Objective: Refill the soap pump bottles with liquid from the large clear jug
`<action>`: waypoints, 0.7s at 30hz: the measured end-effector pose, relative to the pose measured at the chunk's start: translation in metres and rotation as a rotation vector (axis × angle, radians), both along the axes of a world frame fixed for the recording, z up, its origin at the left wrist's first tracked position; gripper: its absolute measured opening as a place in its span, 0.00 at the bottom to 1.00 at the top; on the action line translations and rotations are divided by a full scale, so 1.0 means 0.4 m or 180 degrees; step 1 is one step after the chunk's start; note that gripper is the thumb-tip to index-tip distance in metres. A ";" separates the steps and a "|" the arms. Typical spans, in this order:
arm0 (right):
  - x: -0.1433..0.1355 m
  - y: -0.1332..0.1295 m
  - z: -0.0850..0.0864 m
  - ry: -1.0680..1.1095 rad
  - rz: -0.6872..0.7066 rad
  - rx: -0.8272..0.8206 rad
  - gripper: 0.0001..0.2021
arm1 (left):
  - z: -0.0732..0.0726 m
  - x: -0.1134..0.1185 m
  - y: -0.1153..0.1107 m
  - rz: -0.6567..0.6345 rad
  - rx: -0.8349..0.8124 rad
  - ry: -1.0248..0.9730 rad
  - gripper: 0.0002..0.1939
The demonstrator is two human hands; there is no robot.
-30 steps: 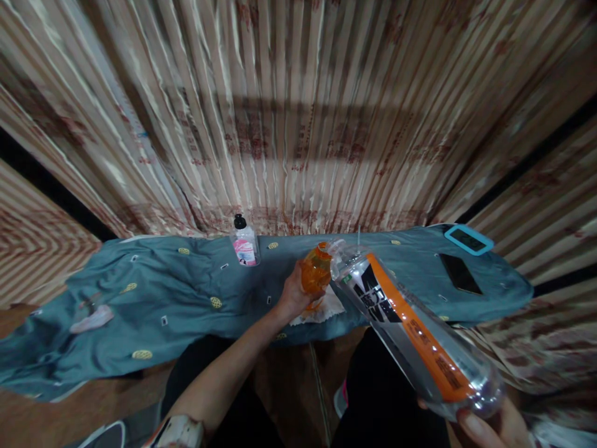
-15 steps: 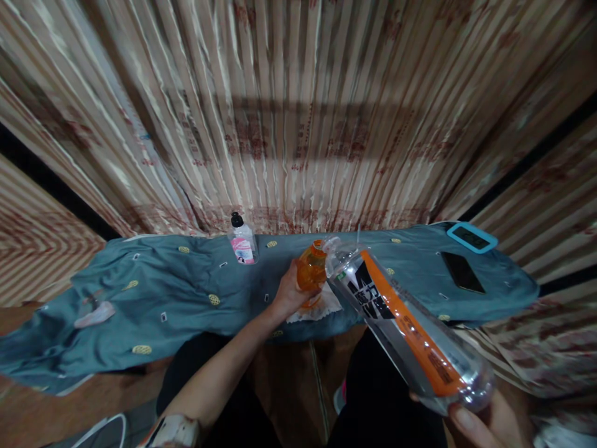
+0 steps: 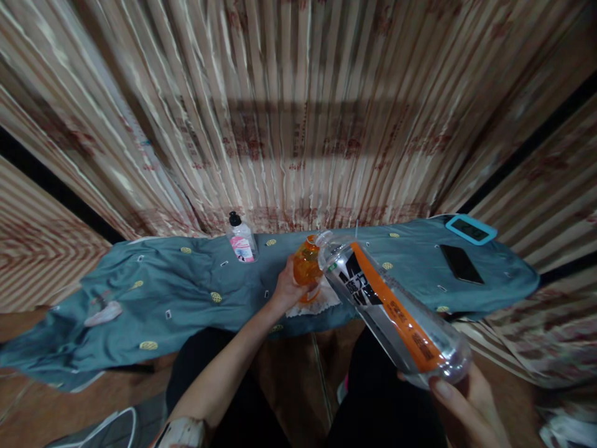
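My left hand (image 3: 288, 287) is wrapped round an orange see-through bottle (image 3: 306, 266), which stands on a whitish cloth or tissue (image 3: 326, 300). My right hand (image 3: 459, 395) grips the base end of a large clear plastic bottle (image 3: 396, 305) with an orange, black and silver label. That bottle is tilted, its mouth pointing left and up against or very close to the orange bottle's neck. I cannot tell whether liquid passes between them. To the left stands a clear bottle with a black cap and pink label (image 3: 242, 242).
A teal patterned cloth (image 3: 186, 280) covers the narrow board. At its right end lie a black phone (image 3: 461, 264) and a blue-framed digital clock (image 3: 471, 229). Pleated curtains (image 3: 289, 124) hang behind. A white cable (image 3: 133, 426) is at lower left.
My right hand has moved slightly left and up, bringing the large clear bottle with it. The left hand still holds the orange bottle, with the view shifted a little.
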State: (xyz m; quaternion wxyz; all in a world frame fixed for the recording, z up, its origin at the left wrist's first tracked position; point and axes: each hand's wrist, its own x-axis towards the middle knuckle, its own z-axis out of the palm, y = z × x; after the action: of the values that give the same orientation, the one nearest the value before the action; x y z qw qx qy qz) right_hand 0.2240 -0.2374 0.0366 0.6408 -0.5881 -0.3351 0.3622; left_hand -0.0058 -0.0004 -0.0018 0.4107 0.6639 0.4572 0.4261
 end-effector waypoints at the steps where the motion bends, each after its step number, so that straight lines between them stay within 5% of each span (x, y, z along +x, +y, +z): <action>1: -0.003 0.003 0.000 0.0043 0.0006 0.0022 0.36 | -0.002 0.001 0.000 0.0007 -0.0009 -0.0015 0.40; 13: -0.013 0.017 -0.011 0.0303 0.0165 0.0160 0.31 | -0.005 0.011 -0.007 0.0161 0.0030 -0.0103 0.38; 21: -0.050 0.016 0.041 0.0433 -0.0077 -0.0013 0.31 | -0.002 0.020 -0.022 0.0324 -0.0054 -0.0121 0.38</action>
State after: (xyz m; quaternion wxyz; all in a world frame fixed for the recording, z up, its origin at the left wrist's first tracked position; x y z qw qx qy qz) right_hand 0.2040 -0.2312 0.0528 0.6652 -0.5674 -0.2829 0.3944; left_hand 0.0022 -0.0093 -0.0028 0.4027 0.6281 0.4861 0.4551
